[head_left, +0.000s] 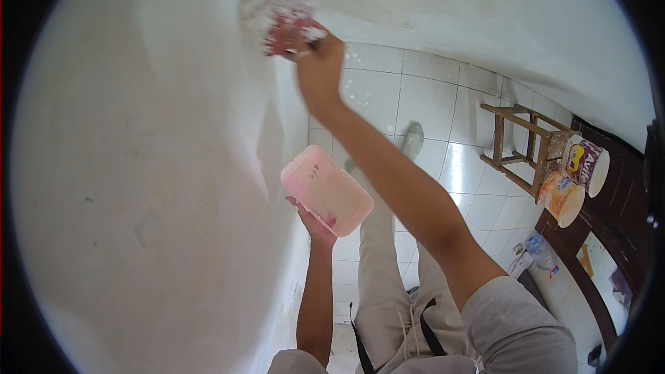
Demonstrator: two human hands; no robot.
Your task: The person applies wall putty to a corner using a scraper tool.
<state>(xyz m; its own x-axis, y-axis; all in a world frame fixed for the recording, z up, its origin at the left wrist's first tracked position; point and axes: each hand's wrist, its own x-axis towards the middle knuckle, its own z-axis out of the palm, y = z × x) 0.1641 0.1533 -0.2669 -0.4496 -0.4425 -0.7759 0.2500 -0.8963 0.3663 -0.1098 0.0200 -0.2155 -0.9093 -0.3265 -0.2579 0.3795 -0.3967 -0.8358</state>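
At the top, my right hand (317, 62) is closed around a wide red hand tool (287, 24) smeared with white. The tool is blurred by motion, so its exact kind is unclear. It is up at the corner where the left wall (152, 131) meets the far wall (443, 0); whether it touches the surface I cannot tell. Lower down, my left hand (318, 225) grips the near left edge of a shallow pink rectangular tray (329, 190) with rounded corners. A whitish coat covers the tray, and deeper pink patches show through. Most of my left fingers are hidden beneath it.
On the right, a wooden stool (519, 138) stands on the white tiled floor (429, 100). Beside it are a purple-and-white bucket (585, 165) and an orange-and-white bucket (561, 197). A dark wooden frame (603, 249) and a clear plastic bottle (544, 253) lie beyond. White spots dot the tiles.
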